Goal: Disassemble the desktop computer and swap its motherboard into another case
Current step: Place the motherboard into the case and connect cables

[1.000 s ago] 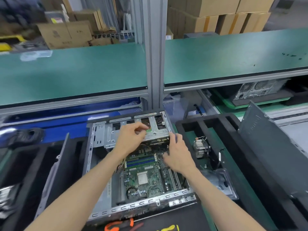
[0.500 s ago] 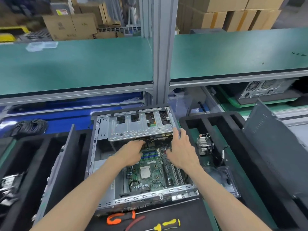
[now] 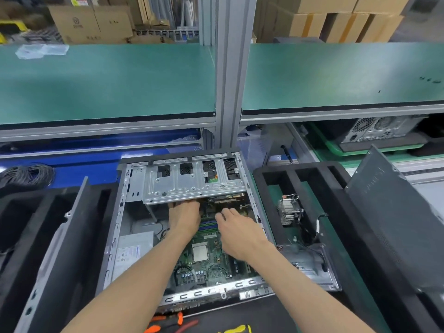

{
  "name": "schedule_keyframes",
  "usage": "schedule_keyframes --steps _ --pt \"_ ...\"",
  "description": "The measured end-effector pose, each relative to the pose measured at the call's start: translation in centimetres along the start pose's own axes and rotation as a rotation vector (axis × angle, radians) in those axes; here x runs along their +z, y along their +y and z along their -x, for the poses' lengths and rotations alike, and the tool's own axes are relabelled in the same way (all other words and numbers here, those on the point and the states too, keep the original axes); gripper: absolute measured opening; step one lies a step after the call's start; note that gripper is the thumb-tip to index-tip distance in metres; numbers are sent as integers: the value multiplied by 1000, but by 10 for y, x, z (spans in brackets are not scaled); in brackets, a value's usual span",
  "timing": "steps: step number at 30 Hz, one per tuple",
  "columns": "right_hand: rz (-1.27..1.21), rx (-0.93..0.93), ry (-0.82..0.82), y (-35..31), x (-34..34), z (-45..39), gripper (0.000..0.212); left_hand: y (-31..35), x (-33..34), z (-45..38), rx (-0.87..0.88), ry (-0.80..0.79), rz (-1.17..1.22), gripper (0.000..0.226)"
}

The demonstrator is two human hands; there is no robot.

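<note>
Reaching into the open case (image 3: 113,248), the left hand (image 3: 183,218) has its fingertips hidden under the drive cage (image 3: 192,186), so its grip cannot be told. Just right of it, the right hand (image 3: 237,233) hovers with fingers loosely spread, holding nothing, over the motherboard (image 3: 206,263), which lies beneath both hands in the case.
</note>
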State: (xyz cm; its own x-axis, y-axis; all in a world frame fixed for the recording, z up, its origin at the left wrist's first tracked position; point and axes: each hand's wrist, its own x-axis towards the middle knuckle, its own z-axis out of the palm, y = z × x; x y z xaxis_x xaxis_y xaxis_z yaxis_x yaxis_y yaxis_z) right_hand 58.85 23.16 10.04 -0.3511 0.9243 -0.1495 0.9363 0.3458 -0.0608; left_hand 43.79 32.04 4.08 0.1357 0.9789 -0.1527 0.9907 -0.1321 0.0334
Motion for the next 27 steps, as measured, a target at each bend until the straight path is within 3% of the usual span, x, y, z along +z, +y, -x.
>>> schedule_keyframes --steps 5,9,11,17,27 --pt "-87 205 -364 -2 23 -19 93 1 22 -12 -34 0 50 12" --pt "-132 262 -556 2 39 -21 100 -1 32 -17 -20 18 89 31" --pt "-141 272 -598 2 41 -23 100 0 33 -15 -8 12 84 38" --pt "-159 265 -629 6 41 -25 102 4 28 -7 53 96 -34 29" --pt "-174 267 -648 7 42 -25 106 6 19 -3 28 41 18 14"
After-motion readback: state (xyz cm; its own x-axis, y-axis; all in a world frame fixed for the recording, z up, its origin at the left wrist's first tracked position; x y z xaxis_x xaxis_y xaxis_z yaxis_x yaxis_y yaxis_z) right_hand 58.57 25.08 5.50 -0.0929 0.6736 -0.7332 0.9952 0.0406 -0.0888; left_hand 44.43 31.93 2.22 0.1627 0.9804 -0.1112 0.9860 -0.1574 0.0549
